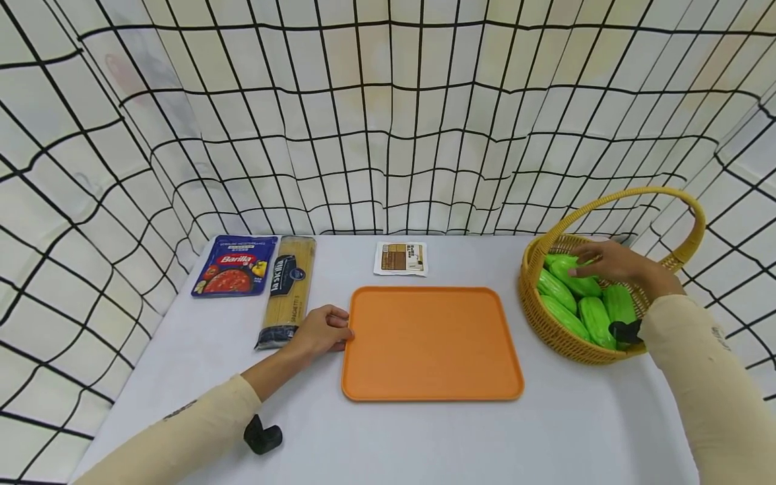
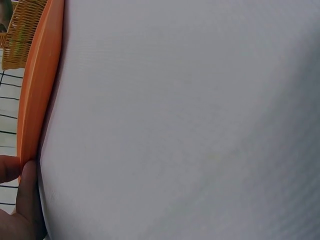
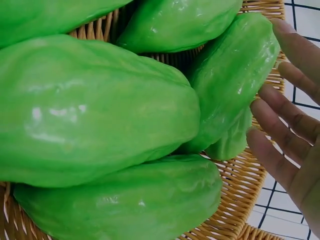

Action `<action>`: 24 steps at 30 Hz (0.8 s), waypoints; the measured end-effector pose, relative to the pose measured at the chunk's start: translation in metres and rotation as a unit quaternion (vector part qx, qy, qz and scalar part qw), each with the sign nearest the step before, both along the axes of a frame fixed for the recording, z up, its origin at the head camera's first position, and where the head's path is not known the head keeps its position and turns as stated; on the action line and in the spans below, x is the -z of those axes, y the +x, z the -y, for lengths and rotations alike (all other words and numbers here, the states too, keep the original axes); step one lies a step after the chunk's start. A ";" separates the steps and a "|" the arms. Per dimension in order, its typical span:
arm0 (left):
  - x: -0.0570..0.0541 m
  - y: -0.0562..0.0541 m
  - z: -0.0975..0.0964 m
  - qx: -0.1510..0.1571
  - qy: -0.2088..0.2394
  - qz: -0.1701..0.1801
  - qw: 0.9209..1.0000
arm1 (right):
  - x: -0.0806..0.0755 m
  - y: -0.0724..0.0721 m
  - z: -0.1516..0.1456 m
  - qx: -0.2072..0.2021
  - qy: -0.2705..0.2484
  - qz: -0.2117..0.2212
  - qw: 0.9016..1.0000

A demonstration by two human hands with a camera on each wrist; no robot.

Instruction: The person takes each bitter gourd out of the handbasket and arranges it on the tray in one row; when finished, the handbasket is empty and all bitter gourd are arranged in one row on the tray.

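Note:
An orange tray (image 1: 433, 343) lies on the white table. My left hand (image 1: 324, 329) pinches its left rim; in the left wrist view, thumb (image 2: 27, 195) and a finger meet at the edge of the tray (image 2: 37, 85). To the right stands a wicker basket (image 1: 539, 330) with a tall arched handle, holding several glossy green ribbed fruits (image 1: 594, 320) that look like papayas. Over the basket is my right hand (image 1: 612, 263), holding nothing. In the right wrist view its spread fingers (image 3: 285, 137) are right beside one green fruit (image 3: 232, 80).
Left of the tray lie a spaghetti pack (image 1: 289, 289) and a blue Barilla pouch (image 1: 235, 265). A small white packet (image 1: 401, 259) is behind the tray. White cloth walls with a black grid (image 1: 412, 135) enclose the table at the back and sides.

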State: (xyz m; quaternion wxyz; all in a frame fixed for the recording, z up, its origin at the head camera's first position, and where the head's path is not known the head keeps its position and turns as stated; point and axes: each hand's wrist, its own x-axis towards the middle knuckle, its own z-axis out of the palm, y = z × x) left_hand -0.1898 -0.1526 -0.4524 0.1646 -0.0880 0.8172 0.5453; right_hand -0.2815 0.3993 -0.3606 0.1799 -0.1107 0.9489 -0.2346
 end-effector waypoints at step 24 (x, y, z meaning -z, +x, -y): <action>0.000 -0.001 0.000 -0.006 -0.009 0.001 1.000 | 0.009 -0.008 0.007 -0.013 0.033 0.011 0.999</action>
